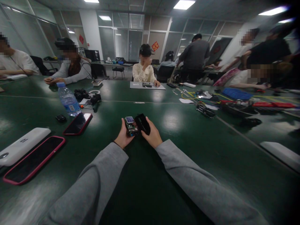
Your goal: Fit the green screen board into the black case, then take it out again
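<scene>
Wide dark green table (178, 162) in a busy glass-walled office, both hands working at its middle.

From the left lie a white power bank (22, 146), a pink-cased phone (35, 159), a clear plastic water bottle (68, 100) and a red-edged phone (78, 123); the left hand (123, 136) clasps a small green circuit board (130, 126), touching the black mouse shell (142, 123) gripped by the right hand (153, 135).

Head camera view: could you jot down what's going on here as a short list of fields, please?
Setting: dark green table, other people seated around it
Left hand: holds a small circuit board
Right hand: holds a black cover beside the board
Sleeves: grey
Left of the hands: red-cased phone, pink-cased phone, white power bank, water bottle
Far right: tools and cables, too blurred to identify
</scene>
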`<move>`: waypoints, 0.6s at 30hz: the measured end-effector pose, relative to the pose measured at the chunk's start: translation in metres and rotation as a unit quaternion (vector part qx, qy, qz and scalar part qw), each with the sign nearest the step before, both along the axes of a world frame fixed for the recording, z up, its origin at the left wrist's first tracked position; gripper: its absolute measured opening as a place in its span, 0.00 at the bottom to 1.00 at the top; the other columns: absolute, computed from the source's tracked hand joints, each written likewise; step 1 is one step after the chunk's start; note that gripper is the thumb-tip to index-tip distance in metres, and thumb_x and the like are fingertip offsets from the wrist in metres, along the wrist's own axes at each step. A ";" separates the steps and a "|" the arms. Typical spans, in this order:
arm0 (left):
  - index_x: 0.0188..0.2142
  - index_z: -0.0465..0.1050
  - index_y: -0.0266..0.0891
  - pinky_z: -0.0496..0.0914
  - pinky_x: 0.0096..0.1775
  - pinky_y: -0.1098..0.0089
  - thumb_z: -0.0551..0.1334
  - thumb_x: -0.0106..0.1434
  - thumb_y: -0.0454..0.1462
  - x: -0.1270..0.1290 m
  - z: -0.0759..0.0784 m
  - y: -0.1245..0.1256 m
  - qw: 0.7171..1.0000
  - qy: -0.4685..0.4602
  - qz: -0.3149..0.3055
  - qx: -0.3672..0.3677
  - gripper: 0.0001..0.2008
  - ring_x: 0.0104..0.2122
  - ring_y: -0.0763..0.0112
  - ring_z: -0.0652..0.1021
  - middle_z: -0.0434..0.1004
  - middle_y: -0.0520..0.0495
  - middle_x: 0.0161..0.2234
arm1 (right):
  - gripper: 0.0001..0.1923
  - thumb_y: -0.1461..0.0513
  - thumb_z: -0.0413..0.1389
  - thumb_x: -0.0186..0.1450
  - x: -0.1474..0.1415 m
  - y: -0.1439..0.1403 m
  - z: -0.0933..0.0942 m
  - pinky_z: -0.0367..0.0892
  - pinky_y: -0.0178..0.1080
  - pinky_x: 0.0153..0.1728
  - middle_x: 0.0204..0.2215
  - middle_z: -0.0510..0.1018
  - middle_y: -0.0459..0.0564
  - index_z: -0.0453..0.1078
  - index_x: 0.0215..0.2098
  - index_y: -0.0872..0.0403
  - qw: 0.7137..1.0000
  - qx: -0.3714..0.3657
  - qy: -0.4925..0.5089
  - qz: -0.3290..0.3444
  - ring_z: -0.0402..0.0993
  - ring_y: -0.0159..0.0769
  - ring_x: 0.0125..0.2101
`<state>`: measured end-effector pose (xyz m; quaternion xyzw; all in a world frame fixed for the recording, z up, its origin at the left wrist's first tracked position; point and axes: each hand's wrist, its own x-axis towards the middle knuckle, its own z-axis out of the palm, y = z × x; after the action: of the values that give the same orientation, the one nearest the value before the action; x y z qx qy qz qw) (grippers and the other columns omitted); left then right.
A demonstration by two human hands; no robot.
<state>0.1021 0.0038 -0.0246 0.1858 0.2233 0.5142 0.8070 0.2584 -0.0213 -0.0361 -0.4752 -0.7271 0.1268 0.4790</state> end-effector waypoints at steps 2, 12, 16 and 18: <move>0.38 0.71 0.36 0.70 0.43 0.66 0.50 0.59 0.57 -0.001 -0.001 0.001 1.000 0.000 -0.003 0.002 0.27 0.41 0.65 0.75 0.75 0.43 0.38 | 0.36 0.61 0.54 0.58 0.000 0.001 -0.003 0.55 0.46 0.58 0.57 0.60 0.54 0.48 0.63 0.54 1.000 0.002 -0.007 -0.005 0.57 0.39 0.57; 0.45 0.67 0.36 0.68 0.47 0.61 0.47 0.60 0.57 -0.004 0.002 -0.001 0.999 -0.031 -0.020 0.014 0.29 0.50 0.61 0.71 0.69 0.37 0.50 | 0.31 0.57 0.51 0.61 0.045 0.013 0.000 0.59 0.49 0.53 0.50 0.63 0.58 0.51 0.61 0.56 0.988 0.081 -0.062 -0.120 0.61 0.43 0.51; 0.45 0.66 0.36 0.67 0.48 0.61 0.48 0.60 0.56 -0.006 0.005 -0.003 0.999 -0.038 -0.028 0.013 0.28 0.52 0.61 0.70 0.67 0.38 0.53 | 0.32 0.55 0.51 0.61 0.163 0.024 0.007 0.56 0.46 0.52 0.48 0.62 0.64 0.53 0.60 0.63 0.941 0.088 -0.143 -0.294 0.57 0.45 0.51; 0.45 0.66 0.36 0.67 0.48 0.60 0.48 0.60 0.56 -0.007 0.005 -0.003 0.998 -0.044 -0.032 0.013 0.28 0.52 0.60 0.69 0.66 0.38 0.53 | 0.35 0.54 0.52 0.61 0.229 0.015 0.010 0.55 0.45 0.50 0.47 0.61 0.71 0.53 0.59 0.69 0.903 0.062 -0.181 -0.386 0.55 0.47 0.52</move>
<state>0.0952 0.0004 -0.0198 0.1802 0.1751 0.4986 0.8296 0.4876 -0.0059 -0.0258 -0.7028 -0.5675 -0.2011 0.3790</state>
